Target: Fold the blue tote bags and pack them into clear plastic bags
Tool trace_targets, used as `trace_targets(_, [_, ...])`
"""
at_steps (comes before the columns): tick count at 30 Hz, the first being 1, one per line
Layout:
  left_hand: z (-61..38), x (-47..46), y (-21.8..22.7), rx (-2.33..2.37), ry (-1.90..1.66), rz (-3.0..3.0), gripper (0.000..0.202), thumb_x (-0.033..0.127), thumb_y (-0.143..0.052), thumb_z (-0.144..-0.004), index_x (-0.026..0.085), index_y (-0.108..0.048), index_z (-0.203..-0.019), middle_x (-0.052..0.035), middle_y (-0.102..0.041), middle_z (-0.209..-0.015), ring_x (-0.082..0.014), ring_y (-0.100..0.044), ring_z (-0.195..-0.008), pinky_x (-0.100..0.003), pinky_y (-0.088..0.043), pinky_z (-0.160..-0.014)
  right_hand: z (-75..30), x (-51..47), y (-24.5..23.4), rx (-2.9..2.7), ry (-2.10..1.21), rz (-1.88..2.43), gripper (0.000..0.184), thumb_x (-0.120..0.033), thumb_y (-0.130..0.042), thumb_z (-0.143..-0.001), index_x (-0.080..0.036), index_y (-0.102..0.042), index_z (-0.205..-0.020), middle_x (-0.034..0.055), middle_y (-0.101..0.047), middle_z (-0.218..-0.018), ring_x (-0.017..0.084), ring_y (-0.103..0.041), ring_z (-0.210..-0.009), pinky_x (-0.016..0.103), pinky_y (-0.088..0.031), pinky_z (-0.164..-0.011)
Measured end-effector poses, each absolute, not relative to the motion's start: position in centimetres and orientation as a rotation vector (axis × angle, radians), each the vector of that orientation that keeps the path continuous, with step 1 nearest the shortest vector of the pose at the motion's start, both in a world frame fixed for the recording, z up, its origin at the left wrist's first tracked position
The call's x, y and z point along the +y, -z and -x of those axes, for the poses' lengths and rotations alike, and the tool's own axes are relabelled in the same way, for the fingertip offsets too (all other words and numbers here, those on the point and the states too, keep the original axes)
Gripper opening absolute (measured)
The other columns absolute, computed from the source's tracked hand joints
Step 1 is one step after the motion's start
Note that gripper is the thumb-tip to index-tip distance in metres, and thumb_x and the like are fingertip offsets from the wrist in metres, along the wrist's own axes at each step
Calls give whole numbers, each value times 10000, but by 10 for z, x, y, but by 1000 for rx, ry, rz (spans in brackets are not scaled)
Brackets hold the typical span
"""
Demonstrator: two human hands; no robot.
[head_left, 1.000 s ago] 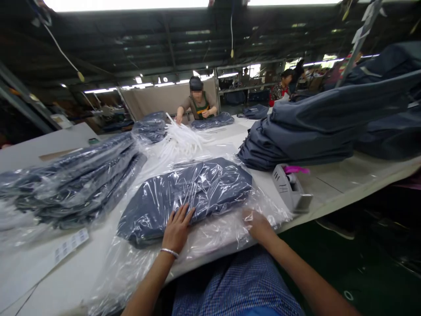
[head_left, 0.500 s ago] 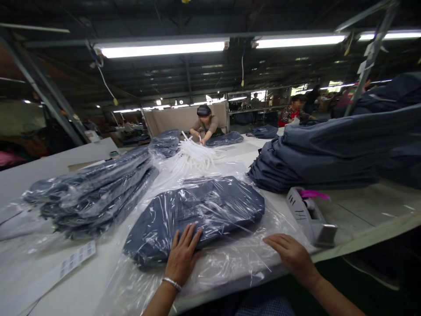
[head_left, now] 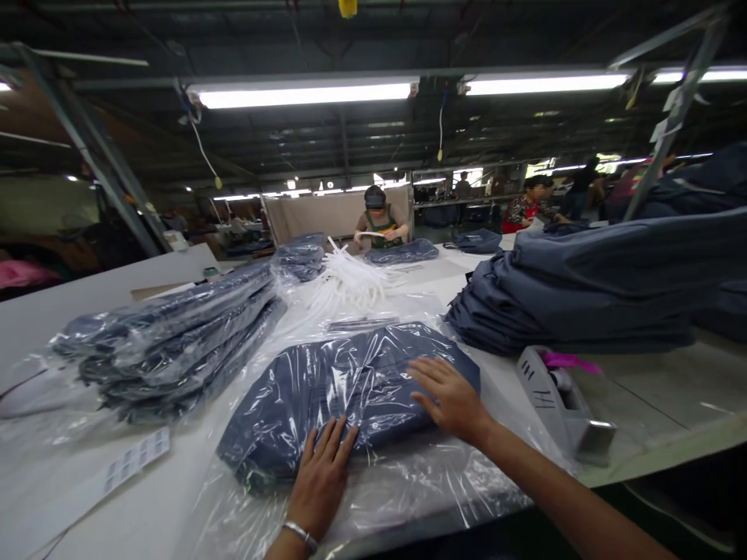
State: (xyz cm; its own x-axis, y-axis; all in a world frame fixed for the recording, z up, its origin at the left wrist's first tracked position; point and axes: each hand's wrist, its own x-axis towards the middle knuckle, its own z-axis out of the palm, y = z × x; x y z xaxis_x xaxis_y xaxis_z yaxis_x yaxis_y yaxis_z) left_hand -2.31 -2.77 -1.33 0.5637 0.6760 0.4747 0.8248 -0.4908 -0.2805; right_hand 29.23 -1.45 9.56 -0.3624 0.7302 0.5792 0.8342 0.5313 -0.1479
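A folded dark blue garment inside a clear plastic bag (head_left: 344, 389) lies on the white table (head_left: 70, 295) in front of me. My left hand (head_left: 322, 476) rests flat on the near edge of the bagged garment, fingers stretched out. My right hand (head_left: 449, 397) lies flat on the garment's right side, fingers spread and pressing the plastic down. The loose open end of the bag (head_left: 408, 498) spreads toward the table's near edge.
A pile of bagged garments (head_left: 175, 342) sits at the left, with a sticker sheet (head_left: 131, 459) beside it. Stacked unbagged blue garments (head_left: 583, 295) fill the right. A grey tape dispenser (head_left: 560, 404) stands near the right edge. White strips (head_left: 350, 284) lie farther back, where a person (head_left: 379, 222) works.
My right hand moved from the loose plastic near the table edge up onto the right side of the garment. My left hand stayed on the near edge. The view tilted up.
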Motion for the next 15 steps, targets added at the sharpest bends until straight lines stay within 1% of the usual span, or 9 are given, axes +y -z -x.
trace_targets(3, [23,-32,9,-1227,439,2369,845,15,-477,-736,284,-335,-1524,-47,-361,-1575,-266,-400,-1421,-509,-326,-1167,-277,54,-88,-2231,246,1406,565,-480,-535,-957,-181,-501,-1435,124,-402,-1543,317,-296,-1456,551,-211,-1195])
trace_targets(5, [24,-36,3,-1233,461,2454,806,127,-545,-792,280,-290,-1541,-69,-332,-1587,-293,-384,-1428,-531,-329,-1165,-275,87,-72,-2229,241,1529,636,-540,-521,-947,-175,-461,-1465,139,-331,-1577,339,-216,-1481,577,-163,-1193])
trace_targets(7, [29,-38,-11,-1233,469,2568,750,291,-587,-856,299,-284,-1541,-83,-354,-1574,-306,-406,-1414,-543,-367,-1141,-278,106,-52,-2213,224,1626,658,-568,-501,-946,-184,-442,-1477,145,-317,-1583,343,-192,-1487,589,-133,-1188])
trace_targets(8, [34,-36,-20,-1235,460,2635,707,351,-579,-884,320,-299,-1533,-75,-398,-1552,-294,-444,-1390,-529,-402,-1122,-280,110,-42,-2207,220,1650,654,-574,-488,-949,-190,-441,-1477,144,-326,-1580,339,-193,-1487,591,-123,-1187])
trace_targets(10, [45,-26,-43,-1276,430,2766,577,390,-520,-940,365,-368,-1496,-34,-518,-1471,-234,-550,-1302,-446,-486,-1065,-284,111,-24,-2201,231,1656,636,-579,-455,-960,-202,-449,-1472,133,-352,-1571,327,-206,-1484,585,-113,-1188])
trace_targets(12, [61,-5,-65,-1380,430,2795,463,389,-456,-978,380,-457,-1441,2,-587,-1408,-182,-609,-1228,-363,-535,-1007,-286,108,-14,-2185,273,1649,632,-585,-430,-966,-202,-453,-1468,124,-367,-1565,321,-214,-1482,578,-110,-1191])
trace_targets(13, [70,8,-72,-1438,443,2745,438,401,-444,-982,369,-495,-1416,2,-588,-1409,-185,-601,-1239,-364,-531,-1011,-286,106,-12,-2171,301,1654,634,-584,-425,-967,-198,-453,-1468,123,-371,-1563,323,-219,-1479,576,-110,-1191])
trace_targets(14, [79,22,-76,-1495,453,2651,435,423,-452,-975,351,-523,-1399,-13,-566,-1433,-211,-564,-1285,-405,-505,-1045,-286,104,-12,-2148,329,1668,631,-578,-421,-969,-192,-454,-1468,123,-374,-1562,327,-225,-1476,576,-112,-1190])
trace_targets(15, [88,35,-75,-1551,450,2533,453,448,-475,-959,328,-537,-1392,-38,-530,-1467,-257,-504,-1345,-473,-459,-1085,-285,103,-12,-2113,359,1694,620,-564,-413,-975,-185,-459,-1464,125,-378,-1559,331,-232,-1472,577,-110,-1189])
